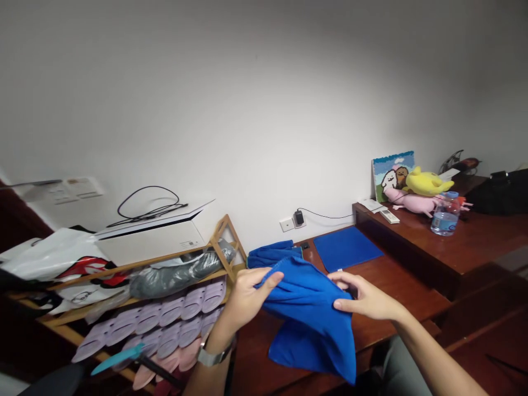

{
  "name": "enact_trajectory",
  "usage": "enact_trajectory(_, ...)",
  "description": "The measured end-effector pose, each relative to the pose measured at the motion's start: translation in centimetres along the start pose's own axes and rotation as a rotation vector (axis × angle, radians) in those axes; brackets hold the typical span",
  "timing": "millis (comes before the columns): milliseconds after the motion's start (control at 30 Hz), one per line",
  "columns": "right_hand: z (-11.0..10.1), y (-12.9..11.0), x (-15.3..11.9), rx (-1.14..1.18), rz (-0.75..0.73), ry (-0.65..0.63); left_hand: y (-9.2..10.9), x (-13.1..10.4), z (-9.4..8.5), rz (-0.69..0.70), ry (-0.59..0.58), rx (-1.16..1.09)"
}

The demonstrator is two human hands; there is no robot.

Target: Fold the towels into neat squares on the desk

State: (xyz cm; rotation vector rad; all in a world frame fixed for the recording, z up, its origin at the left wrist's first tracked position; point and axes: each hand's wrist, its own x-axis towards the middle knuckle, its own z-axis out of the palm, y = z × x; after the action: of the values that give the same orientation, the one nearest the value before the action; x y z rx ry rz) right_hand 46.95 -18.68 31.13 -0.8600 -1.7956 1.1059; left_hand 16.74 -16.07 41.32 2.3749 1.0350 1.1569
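Find left hand [247,297] and right hand [366,297] each pinching an edge of blue cloth [309,297], apparently to keep it partly spread over wooden desk [398,294]. Note bunched cloth [272,254] behind, flat blue piece [346,247] laid smooth, seemingly clear of handling, and charger [299,218] seated at wall [268,121], presumably for power.

The left hand [248,297] and right hand [366,297] grip a blue cloth [307,300].

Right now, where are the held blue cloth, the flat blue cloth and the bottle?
Held blue cloth [311,308]: head view, middle of its draped fabric.
Flat blue cloth [347,248]: head view, middle of its upper face.
Bottle [444,221]: head view, label on its body.
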Motion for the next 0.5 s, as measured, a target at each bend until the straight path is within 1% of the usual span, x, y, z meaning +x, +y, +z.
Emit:
enact_trajectory(67,-0.1,0.5,-0.3,0.048,0.036,-0.091,0.0,-0.2,-0.3,-0.026,0.112,-0.054)
enact_trajectory(133,0.1,1.2,-0.4,0.133,0.051,-0.131,0.4,-0.5,-0.5,-0.052,0.161,-0.117)
enact_trajectory(267,0.9,2.4,-0.7,0.364,0.076,-0.131,1.2,-0.8,-0.9,-0.099,0.152,-0.188)
enact_trajectory(333,1.1,2.7,-0.9,0.442,0.106,-0.15,1.3,-0.9,-1.3,-0.115,0.157,-0.219)
enact_trajectory(400,0.9,2.8,-0.9,0.456,0.127,-0.168,1.2,-1.2,-1.7,-0.134,0.176,-0.251)
enact_trajectory(500,0.6,2.8,-1.1,0.376,0.154,-0.192,0.7,-1.9,-2.4,-0.158,0.221,-0.268)
